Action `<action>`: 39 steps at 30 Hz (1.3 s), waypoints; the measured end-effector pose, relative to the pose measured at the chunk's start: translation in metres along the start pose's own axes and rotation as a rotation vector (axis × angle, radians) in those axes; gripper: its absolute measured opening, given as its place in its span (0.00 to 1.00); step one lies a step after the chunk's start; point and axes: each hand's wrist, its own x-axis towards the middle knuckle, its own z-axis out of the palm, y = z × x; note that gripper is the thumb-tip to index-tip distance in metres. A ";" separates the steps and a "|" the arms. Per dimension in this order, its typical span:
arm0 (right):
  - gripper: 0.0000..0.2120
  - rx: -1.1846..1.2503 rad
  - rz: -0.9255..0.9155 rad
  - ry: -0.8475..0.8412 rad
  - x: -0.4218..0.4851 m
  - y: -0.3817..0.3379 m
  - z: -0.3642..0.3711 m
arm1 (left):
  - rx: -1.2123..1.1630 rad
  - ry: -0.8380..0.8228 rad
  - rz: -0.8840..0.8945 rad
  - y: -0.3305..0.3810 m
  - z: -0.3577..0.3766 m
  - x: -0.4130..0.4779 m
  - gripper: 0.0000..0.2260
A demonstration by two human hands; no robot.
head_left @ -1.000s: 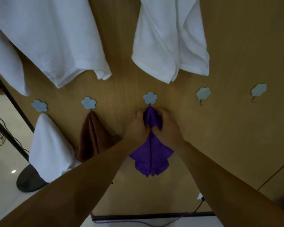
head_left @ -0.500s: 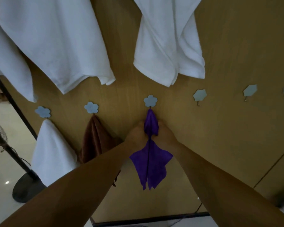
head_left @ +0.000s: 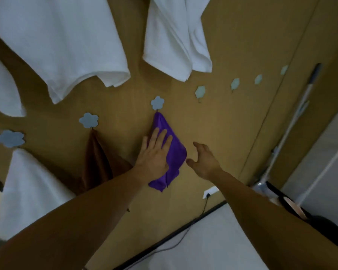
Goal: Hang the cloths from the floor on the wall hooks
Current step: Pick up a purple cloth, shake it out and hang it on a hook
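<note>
A purple cloth point(head_left: 175, 152) hangs by one corner from a pale blue flower-shaped hook point(head_left: 157, 102) on the wooden wall point(head_left: 232, 123). My left hand point(head_left: 155, 152) lies flat on the cloth's left side with straight fingers. My right hand point(head_left: 202, 160) hovers just right of the cloth, fingers spread, holding nothing. A brown cloth point(head_left: 98, 162) hangs from the flower hook point(head_left: 88, 120) to the left. Further left, a white cloth point(head_left: 27, 191) hangs under another flower hook point(head_left: 10, 138).
Bare hooks point(head_left: 200, 91) point(head_left: 235, 83) point(head_left: 258, 79) run off to the right. Large white garments point(head_left: 62, 45) point(head_left: 176, 36) hang above. A mop handle point(head_left: 289, 125) leans at the right. A wall socket point(head_left: 210, 191) with a cable sits low on the wall, above the pale floor point(head_left: 213, 240).
Both hands let go of the purple cloth's top. The left hand now lies flat on it, the right has drawn away to the right. The view has swung rightward.
</note>
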 end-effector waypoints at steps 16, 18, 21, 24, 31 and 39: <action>0.27 -0.084 0.846 0.210 -0.366 0.135 -0.034 | -0.160 -0.434 0.835 0.264 -0.004 -0.134 0.37; 0.25 -0.064 0.950 0.243 -0.425 0.146 -0.034 | -0.157 -0.474 0.937 0.306 -0.010 -0.165 0.37; 0.25 -0.018 1.109 0.268 -0.515 0.157 -0.031 | -0.167 -0.538 1.060 0.363 -0.016 -0.220 0.36; 0.24 0.048 1.256 0.288 -0.600 0.160 -0.019 | -0.149 -0.611 1.185 0.410 -0.019 -0.280 0.37; 0.23 0.191 1.468 0.312 -0.723 0.168 0.024 | -0.167 -0.731 1.384 0.485 -0.011 -0.391 0.34; 0.23 0.388 1.641 0.340 -0.775 0.209 0.104 | -0.092 -0.880 1.515 0.553 0.066 -0.451 0.30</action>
